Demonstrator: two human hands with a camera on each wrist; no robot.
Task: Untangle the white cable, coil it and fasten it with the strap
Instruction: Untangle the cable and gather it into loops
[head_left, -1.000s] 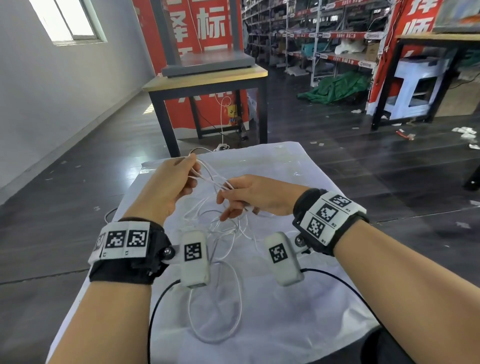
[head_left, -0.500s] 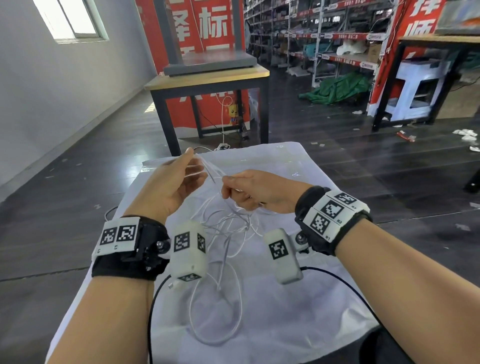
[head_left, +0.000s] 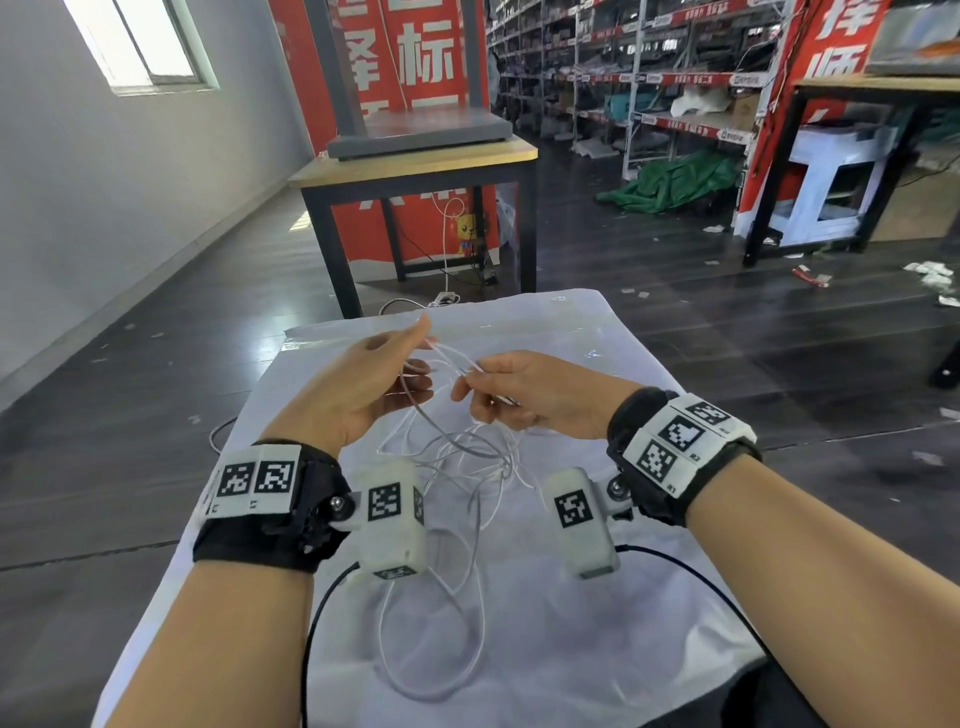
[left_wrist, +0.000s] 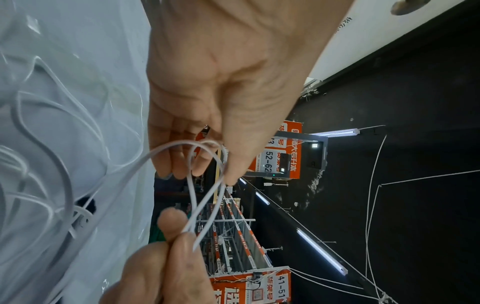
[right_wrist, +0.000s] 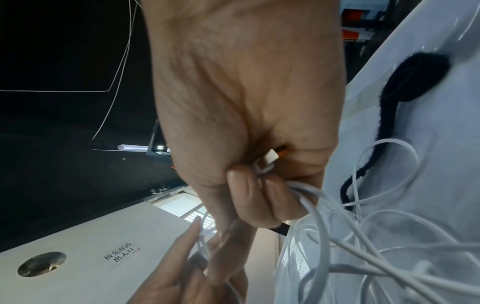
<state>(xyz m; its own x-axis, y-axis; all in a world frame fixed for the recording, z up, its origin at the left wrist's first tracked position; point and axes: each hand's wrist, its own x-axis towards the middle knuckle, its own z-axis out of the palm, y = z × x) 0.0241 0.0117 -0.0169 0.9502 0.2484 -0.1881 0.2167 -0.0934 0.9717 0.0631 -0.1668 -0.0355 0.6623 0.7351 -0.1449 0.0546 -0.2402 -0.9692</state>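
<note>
The thin white cable (head_left: 470, 451) hangs in a loose tangle between my hands above the white-covered table (head_left: 597, 665), with one long loop lying on the cloth nearer me. My left hand (head_left: 415, 358) pinches a small loop of cable (left_wrist: 166, 147) between thumb and fingers, index finger pointing up. My right hand (head_left: 467, 384) is curled round several strands (right_wrist: 311, 190), and the cable's white plug (right_wrist: 271, 158) sits inside its fist. Its fingertips (left_wrist: 179, 230) pinch the strands coming from the left hand. The black strap (right_wrist: 410, 82) lies on the cloth beside the right hand, hidden in the head view.
A wood-topped table with black legs (head_left: 415, 161) stands just beyond the cloth's far edge. Dark floor lies on both sides, with another white cord (head_left: 447, 244) trailing under that table. Shelving racks (head_left: 649, 78) fill the back right.
Both hands have risen a little and moved slightly apart. The left hand's fingers have straightened from a closed grip to a light pinch, and the strands between the hands are drawn straighter.
</note>
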